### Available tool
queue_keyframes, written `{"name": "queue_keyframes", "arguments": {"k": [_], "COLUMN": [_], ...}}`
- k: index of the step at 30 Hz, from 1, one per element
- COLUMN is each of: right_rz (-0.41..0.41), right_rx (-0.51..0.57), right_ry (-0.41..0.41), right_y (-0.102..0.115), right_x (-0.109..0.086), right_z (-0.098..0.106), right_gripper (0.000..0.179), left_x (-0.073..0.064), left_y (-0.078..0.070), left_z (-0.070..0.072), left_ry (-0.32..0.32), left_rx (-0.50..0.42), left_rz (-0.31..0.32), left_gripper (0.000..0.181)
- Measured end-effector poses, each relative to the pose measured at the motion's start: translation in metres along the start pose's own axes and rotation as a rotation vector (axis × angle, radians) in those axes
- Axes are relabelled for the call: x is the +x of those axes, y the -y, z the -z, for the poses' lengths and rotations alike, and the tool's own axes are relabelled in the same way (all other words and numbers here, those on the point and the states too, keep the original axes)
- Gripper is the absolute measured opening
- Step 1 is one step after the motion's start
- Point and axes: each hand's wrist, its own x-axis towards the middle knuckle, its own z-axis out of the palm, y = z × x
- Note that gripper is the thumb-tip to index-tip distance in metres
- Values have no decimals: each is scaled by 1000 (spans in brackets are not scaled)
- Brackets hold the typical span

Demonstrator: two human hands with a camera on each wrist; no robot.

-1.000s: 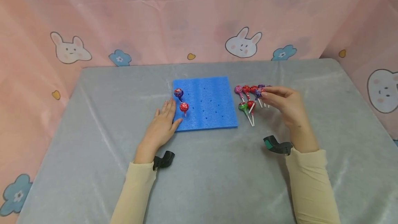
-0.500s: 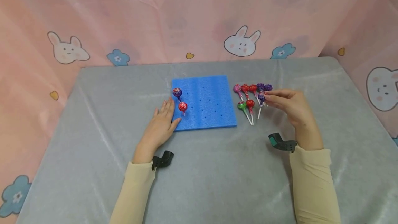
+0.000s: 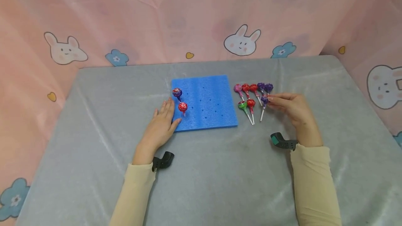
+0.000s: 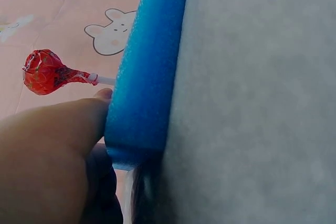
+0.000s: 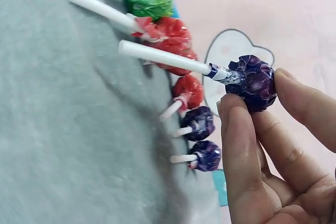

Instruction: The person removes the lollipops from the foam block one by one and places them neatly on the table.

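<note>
My right hand (image 3: pixel 292 111) pinches a purple-wrapped lollipop (image 5: pixel 257 82) by its head between thumb and fingers. Its white stick points back toward me in the head view. Beside it lie a red lollipop (image 3: pixel 251 104) and a green lollipop (image 3: pixel 242 106). Behind them is a row with a pink lollipop (image 3: pixel 238 88), red ones and purple ones (image 3: pixel 268 88). My left hand (image 3: pixel 158 128) rests with fingers extended on the left edge of a blue foam board (image 3: pixel 207 118). Standing in the board are a purple-and-red lollipop (image 3: pixel 177 92) and a red lollipop (image 3: pixel 183 107).
Small holes dot the blue board's top. A grey cloth covers the table (image 3: pixel 213 177). Behind the table hangs a pink curtain (image 3: pixel 176 16) printed with rabbits and flowers. Each wrist wears a black camera mount (image 3: pixel 284 141).
My right hand has shifted the purple lollipop right and toward me, away from the back-row purple lollipops, and turned its stick to lie nearly in line with its neighbours. The left hand stays put.
</note>
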Motion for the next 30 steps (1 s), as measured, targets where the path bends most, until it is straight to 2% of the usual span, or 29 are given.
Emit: {"name": "queue_keyframes", "arguments": {"k": [8,18,30], "right_rz": [-5,-61,-58], "right_rx": [-12,-115,-103], "right_ry": [57,55,55], "right_y": [-8,-11,-16], "right_x": [7,13,13], "right_z": [-3,-7,-7], "right_gripper": [31,25,28], "left_x": [1,0,0], "left_y": [0,0,0], "left_z": [0,1,0], "left_ry": [22,11,22], "left_rx": [18,14,21], "left_rz": [2,15,18], "left_gripper": [66,65,65]}}
